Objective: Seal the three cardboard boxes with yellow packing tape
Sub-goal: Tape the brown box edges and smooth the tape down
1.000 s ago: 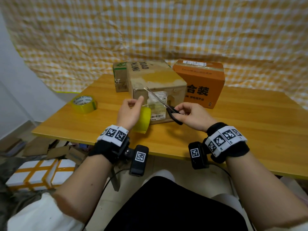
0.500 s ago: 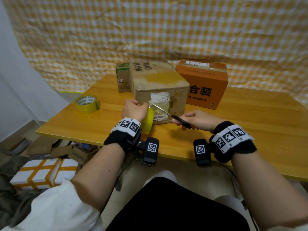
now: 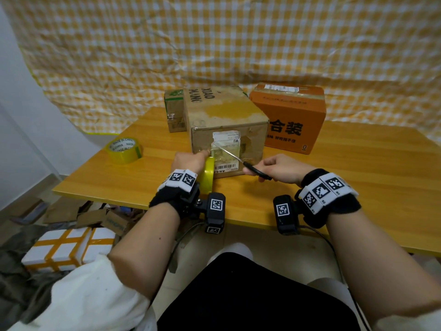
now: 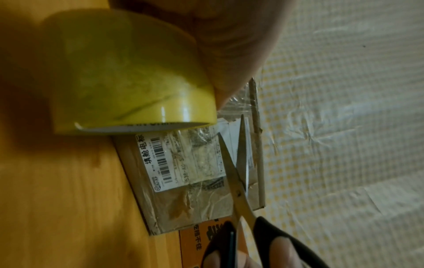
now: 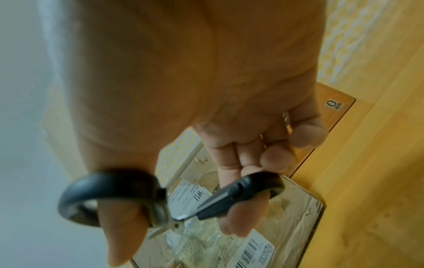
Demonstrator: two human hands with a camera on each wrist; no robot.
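Three boxes stand together at the back of the tabletop [image 3: 358, 177]. The brown box [image 3: 226, 120] in the middle is closed, its near face bearing a white label under wrinkled clear tape. A smaller box [image 3: 174, 111] sits behind on its left, an orange box [image 3: 291, 118] touching its right. One yellow tape roll [image 3: 208, 175] stands on edge against the brown box's near face; a spare roll [image 3: 124, 150] lies flat, well left.
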